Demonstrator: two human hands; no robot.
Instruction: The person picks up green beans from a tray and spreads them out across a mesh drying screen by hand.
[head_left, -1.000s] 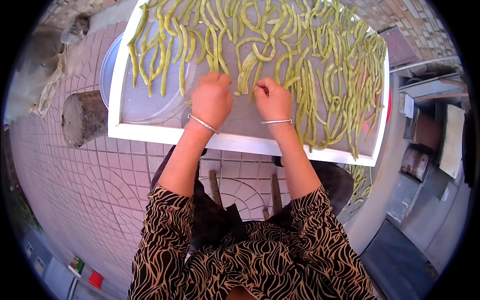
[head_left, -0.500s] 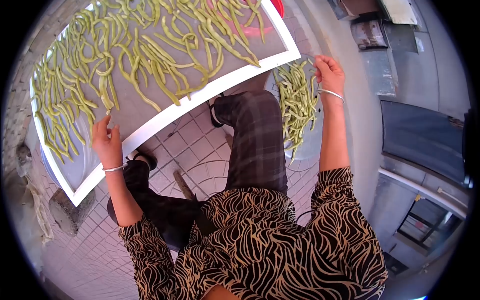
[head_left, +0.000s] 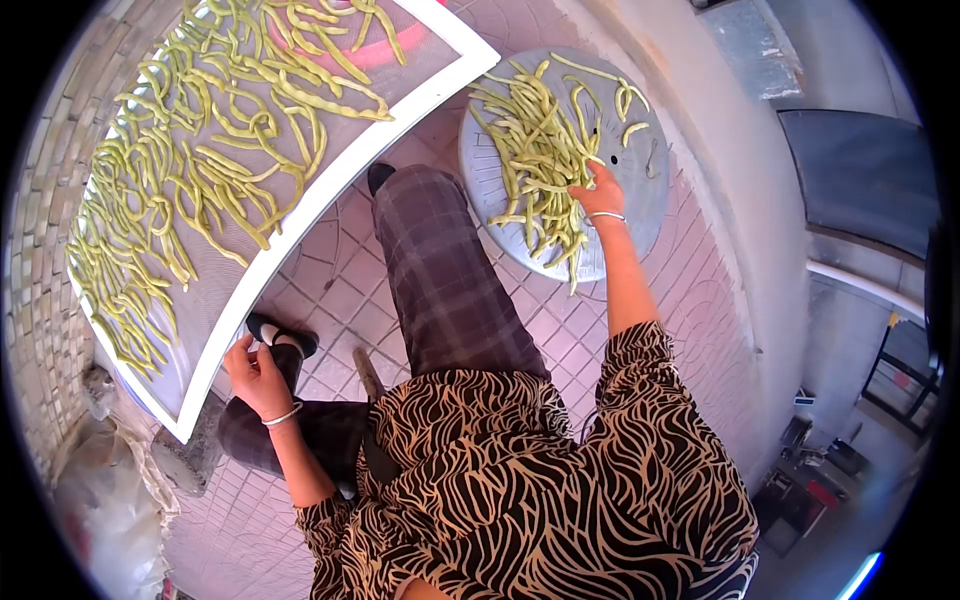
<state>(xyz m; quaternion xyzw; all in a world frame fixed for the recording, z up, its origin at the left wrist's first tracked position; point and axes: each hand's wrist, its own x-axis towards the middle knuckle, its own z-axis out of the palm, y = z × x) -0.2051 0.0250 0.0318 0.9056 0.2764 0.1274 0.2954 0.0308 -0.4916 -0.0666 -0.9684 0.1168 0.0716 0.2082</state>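
Observation:
My right hand (head_left: 601, 195) reaches onto a heap of long green beans (head_left: 540, 130), thumb and fingers closing round some at the heap's right side. The heap lies on a round grey metal lid-like disc (head_left: 632, 205) on the paving. Nothing shows in my left hand (head_left: 260, 380), whose fingers are loosely bent and apart from the thumb. That hand hovers beside the near edge of a white-framed mesh screen (head_left: 290, 240). Many green beans (head_left: 235, 180) are spread in rows over the mesh, with a bare strip along its near side.
A red basin (head_left: 375, 52) shows through the mesh at the far end. My legs (head_left: 440, 270) stand between screen and disc on tiled paving (head_left: 340, 300). A wall (head_left: 690, 100) runs along the right, and a plastic bag (head_left: 110, 500) lies at lower left.
My view has turned right. My right hand has come down from beside the disc onto the bean heap. My left hand has drawn back from the beans on the mesh.

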